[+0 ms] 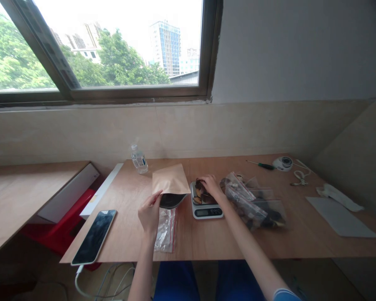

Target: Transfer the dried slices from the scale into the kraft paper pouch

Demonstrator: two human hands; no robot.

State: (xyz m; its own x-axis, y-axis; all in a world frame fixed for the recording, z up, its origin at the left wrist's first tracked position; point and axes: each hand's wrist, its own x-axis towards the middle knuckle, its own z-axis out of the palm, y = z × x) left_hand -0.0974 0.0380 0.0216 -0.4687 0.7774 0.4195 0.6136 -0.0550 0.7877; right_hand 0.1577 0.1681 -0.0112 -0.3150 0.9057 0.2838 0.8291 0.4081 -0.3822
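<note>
My left hand [149,213] is closed on the edge of a brown kraft paper bag [171,179], which tilts with its dark mouth toward me. To its right stands a white kitchen scale [194,212] with its display at the front. Dried brown pieces [198,200], perhaps mushrooms, lie on the scale's plate. My right hand [209,186] reaches over the plate, its fingers curled down on a dark brown piece; the fingertips are partly hidden. Under and in front of the bag lie clear zip bags [166,234] with red seals.
Filled clear zip bags [250,205] are heaped right of the scale, beside my right forearm. A phone [94,237] on a cable lies left; a water bottle [139,159] stands behind. Far right are a screwdriver [263,165], a dome camera [282,163] and a white sheet [340,217].
</note>
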